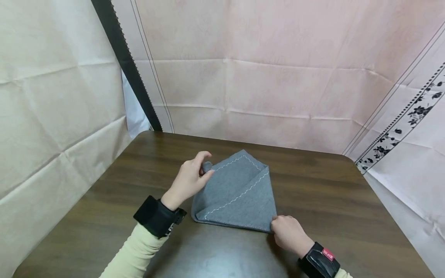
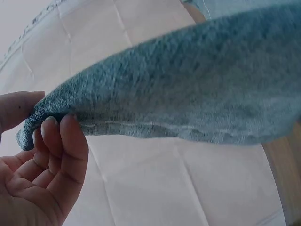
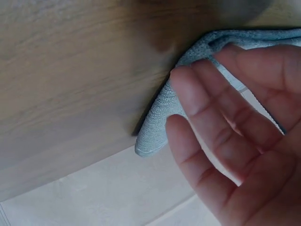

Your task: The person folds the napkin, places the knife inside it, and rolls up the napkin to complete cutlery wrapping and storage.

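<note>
A grey-blue cloth point(image 1: 240, 197) with white stitched lines lies folded in layers on the brown table. My left hand point(image 1: 187, 179) pinches a corner of it, raised at the cloth's left side. In the left wrist view, the thumb and fingers of that left hand point(image 2: 51, 165) meet on the gathered corner, and the cloth point(image 2: 188, 89) stretches away to the right. At the near right corner, my right hand point(image 1: 290, 233) grips the folded edge. The right wrist view has this right hand point(image 3: 235, 117) with the cloth point(image 3: 160, 113) between thumb and fingertips.
The wooden table point(image 1: 330, 185) extends on all sides of the cloth. Creased pale sheets point(image 1: 260, 88) hang behind it and at both sides. A dark strip point(image 1: 128, 61) runs down the sheet at the back left, and a floral band point(image 1: 399, 127) down the right.
</note>
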A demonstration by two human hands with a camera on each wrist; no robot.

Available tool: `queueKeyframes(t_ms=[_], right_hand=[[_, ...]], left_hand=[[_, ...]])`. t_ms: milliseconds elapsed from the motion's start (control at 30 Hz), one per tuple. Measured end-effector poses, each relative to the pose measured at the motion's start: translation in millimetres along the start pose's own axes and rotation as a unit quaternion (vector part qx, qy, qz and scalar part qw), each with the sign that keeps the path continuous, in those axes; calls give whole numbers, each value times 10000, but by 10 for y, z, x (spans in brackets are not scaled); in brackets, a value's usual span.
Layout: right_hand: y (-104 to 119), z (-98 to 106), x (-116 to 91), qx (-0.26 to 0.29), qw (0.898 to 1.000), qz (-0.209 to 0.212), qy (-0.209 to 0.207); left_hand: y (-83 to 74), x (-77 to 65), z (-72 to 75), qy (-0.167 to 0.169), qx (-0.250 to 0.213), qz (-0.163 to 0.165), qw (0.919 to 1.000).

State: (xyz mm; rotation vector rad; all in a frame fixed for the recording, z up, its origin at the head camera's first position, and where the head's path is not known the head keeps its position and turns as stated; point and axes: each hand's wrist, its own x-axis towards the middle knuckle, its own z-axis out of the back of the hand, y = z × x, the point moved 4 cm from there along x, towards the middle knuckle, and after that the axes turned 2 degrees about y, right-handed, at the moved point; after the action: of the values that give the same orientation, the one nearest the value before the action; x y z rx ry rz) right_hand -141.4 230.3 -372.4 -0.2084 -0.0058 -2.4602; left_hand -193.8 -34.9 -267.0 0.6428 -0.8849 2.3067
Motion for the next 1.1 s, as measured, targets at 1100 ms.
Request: queueKeyframes(t_ms=[1100], right_hand=[[274,760,674,-469,9368,1361,-3189]], left_hand=[[-475,87,-792,1167,333,-681,9903]])
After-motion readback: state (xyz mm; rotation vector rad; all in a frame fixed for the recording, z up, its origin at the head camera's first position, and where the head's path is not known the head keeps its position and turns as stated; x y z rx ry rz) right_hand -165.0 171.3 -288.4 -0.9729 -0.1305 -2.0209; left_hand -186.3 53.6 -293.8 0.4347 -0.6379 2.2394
